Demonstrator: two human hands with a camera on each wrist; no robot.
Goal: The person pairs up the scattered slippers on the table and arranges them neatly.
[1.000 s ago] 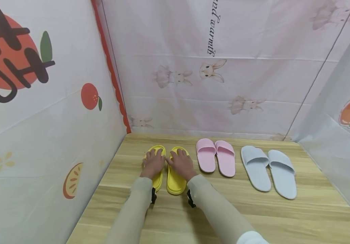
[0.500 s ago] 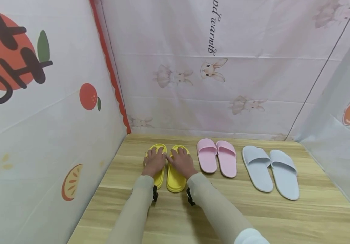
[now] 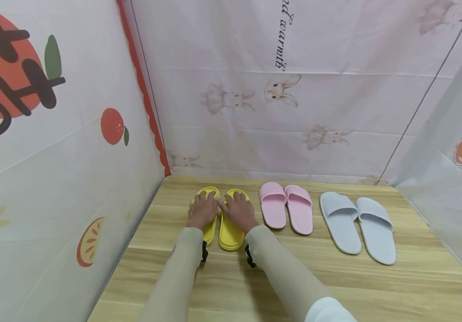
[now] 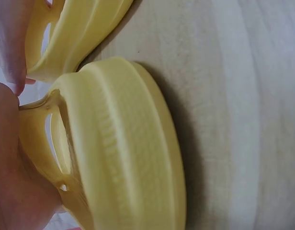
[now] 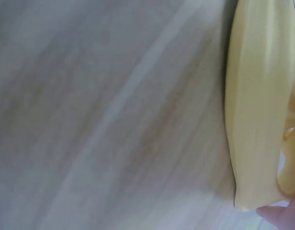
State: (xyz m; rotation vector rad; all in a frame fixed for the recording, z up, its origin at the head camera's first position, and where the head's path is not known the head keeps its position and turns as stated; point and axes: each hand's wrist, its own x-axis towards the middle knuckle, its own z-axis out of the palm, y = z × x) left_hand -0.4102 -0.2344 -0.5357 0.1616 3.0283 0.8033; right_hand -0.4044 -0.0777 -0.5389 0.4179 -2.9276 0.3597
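Two yellow slippers stand side by side at the left of the wooden floor, toes toward the back wall. On the left slipper my left hand grips across the strap area. My right hand holds the right slipper in the same way, its thumb toward the left hand. The straps are largely hidden under the hands. The left wrist view shows a yellow heel close up, with the hand at the strap end. In the right wrist view a fingertip reaches the slipper's far end.
A pair of pink slippers lies right of the yellow ones, and a pair of pale grey slippers farther right. Printed cloth walls stand at the back, left and right. The floor is wood-patterned.
Both hands and the yellow slippers have shifted slightly forward, toward the back wall. The pink and grey slippers keep their places on the floor.
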